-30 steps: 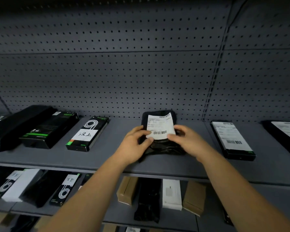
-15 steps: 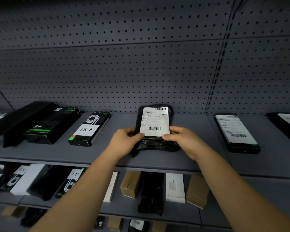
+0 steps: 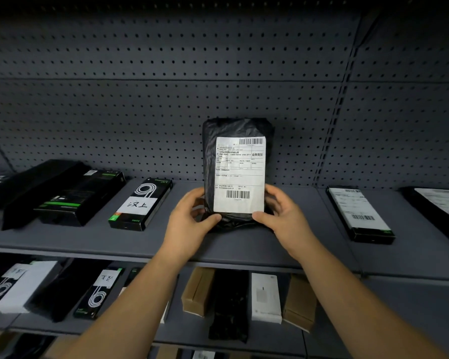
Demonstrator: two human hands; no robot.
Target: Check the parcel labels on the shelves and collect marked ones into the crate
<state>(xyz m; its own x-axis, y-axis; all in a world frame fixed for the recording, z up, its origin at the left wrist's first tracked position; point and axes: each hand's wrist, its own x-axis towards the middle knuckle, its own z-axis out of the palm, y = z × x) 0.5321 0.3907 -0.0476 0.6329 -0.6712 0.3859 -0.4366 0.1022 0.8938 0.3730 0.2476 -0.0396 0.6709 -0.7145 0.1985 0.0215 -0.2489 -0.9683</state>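
Gripping one parcel [image 3: 237, 174], two hands: left hand [image 3: 189, 224], right hand [image 3: 283, 218]

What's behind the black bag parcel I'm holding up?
Behind the black bag parcel only the perforated back panel and grey shelf show; whatever lies directly behind it is covered.

Two bare forearms are showing from the lower edge of the view, with no sleeve reaching into sight. The left hand [image 3: 189, 224] and the right hand [image 3: 287, 218] are wearing nothing: no glove, ring, watch or strap is showing.
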